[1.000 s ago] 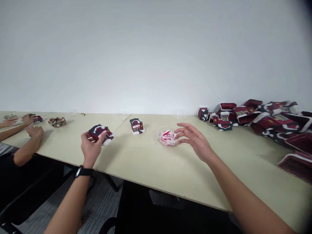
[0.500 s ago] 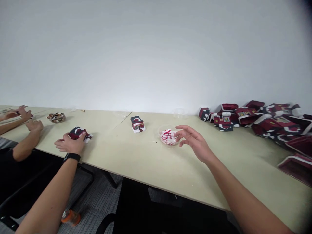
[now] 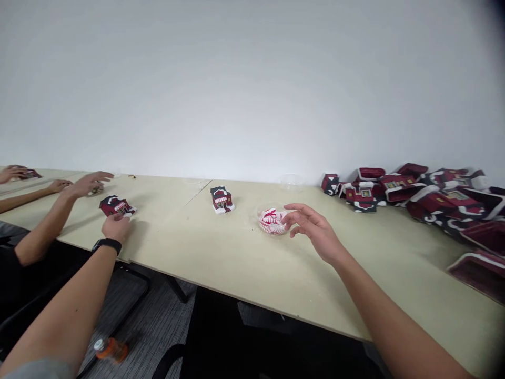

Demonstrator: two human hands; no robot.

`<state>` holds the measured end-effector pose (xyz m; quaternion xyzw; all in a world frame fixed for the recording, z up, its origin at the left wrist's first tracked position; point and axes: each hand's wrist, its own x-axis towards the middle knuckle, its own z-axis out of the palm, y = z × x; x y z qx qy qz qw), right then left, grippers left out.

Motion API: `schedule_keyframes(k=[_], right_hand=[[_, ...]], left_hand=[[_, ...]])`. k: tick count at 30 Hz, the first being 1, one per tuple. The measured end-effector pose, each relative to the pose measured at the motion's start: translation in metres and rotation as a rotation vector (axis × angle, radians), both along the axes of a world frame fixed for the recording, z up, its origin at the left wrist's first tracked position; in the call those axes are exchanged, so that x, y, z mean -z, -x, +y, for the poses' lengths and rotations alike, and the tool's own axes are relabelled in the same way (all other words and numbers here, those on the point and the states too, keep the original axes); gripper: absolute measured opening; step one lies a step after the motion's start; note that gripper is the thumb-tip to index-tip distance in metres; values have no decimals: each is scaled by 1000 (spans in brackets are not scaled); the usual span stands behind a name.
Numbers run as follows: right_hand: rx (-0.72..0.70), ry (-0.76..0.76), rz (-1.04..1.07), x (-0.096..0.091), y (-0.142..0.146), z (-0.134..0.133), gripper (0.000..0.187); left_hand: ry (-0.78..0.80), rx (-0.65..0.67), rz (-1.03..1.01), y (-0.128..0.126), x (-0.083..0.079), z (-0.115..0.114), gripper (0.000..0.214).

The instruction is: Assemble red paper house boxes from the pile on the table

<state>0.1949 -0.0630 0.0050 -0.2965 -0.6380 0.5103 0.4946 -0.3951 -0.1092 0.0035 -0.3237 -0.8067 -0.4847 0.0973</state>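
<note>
At the left of the table, a small model house (image 3: 114, 205) with maroon walls, a dark roof and white snow trim stands upright. My left hand (image 3: 117, 227) is at its front edge, fingers bent together against its base, partly hidden. Over the right rim of a clear bowl (image 3: 272, 232) hovers my right hand (image 3: 310, 226), fingers apart and holding nothing. Red-and-white striped pieces (image 3: 271, 220) fill that bowl. Between my hands stands a second model house (image 3: 221, 200) with a striped awning.
More model houses (image 3: 398, 184) lie heaped at the right, several on their sides. Left of me, co-workers' hands (image 3: 87, 184) are at the table, one over another bowl (image 3: 96, 188). A clear lid (image 3: 291, 181) lies by the wall. An orange bottle (image 3: 112, 349) is on the floor.
My left hand and its house have shifted left, and the house now shows more of its front. A co-worker's hand has reached over the far bowl. My right hand stays put.
</note>
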Motion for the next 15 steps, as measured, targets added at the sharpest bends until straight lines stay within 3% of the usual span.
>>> schedule_keyframes(k=[3, 6, 8, 12, 15], right_hand=[[30, 5, 7, -1, 2, 0, 48], [94, 41, 32, -1, 4, 1, 52], [167, 79, 36, 0, 5, 2, 56], [331, 105, 51, -2, 0, 4, 57], [353, 72, 90, -5, -5, 3, 50]], left_hand=[[103, -62, -92, -17, 0, -2, 25], [134, 16, -108, -50, 2, -4, 39], [76, 160, -120, -82, 3, -7, 37], [-126, 568, -170, -162, 2, -23, 26], [-62, 738, -102, -220, -2, -34, 34]])
